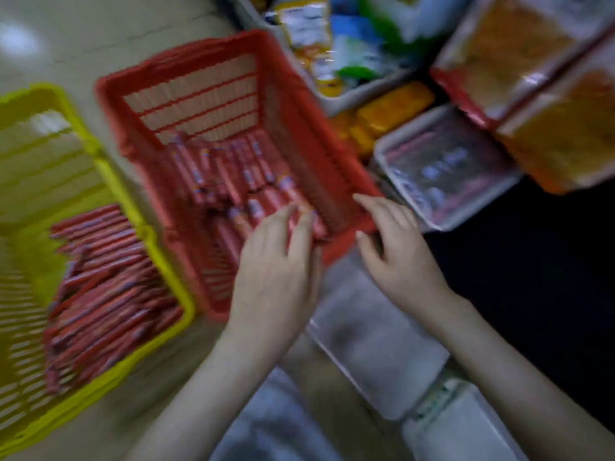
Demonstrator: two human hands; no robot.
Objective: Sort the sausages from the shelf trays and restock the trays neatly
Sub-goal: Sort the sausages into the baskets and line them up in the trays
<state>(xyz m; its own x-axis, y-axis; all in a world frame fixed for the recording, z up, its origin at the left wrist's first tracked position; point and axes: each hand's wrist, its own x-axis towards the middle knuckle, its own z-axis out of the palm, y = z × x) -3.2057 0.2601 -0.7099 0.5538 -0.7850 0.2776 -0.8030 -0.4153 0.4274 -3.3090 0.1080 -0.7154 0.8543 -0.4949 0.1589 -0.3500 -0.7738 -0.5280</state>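
Beige floor (pixel 100 34) is seen far left, w/ two slatted plastic baskets set side by side on it. Loose sausages (pixel 226 174) in red wrap are piled in the red basket (pixel 299 104) at centre, mostly toward its near end. Stacked sausages (pixel 100 287) are packed in rough rows in the yellow basket (pixel 109 181) just to the left.

L hand (pixel 276 261) is reached into the near-right part of the red basket, fingers fairly straight & spread, fingertips laid on the sausages there. Nothing is seen clasped, though blur hides detail. R hand (pixel 396 257) is placed at the near-right corner of the red basket, fingers loosely bent over the rim. Whether the rim is actually gripped can't be told.

Just right of the red basket a clear tray (pixel 382 151) w/ wrapped red sticks is seen, w/ orange packs (pixel 392 108) beyond it. Far right, big bags (pixel 515 54) of orange-brown goods are stacked. A grey tray (pixel 346 98) of mixed packets is seen at far centre. Near the person, under both wrists, a second clear tray (pixel 372 344) is seen. Whole view is motion-blurred.
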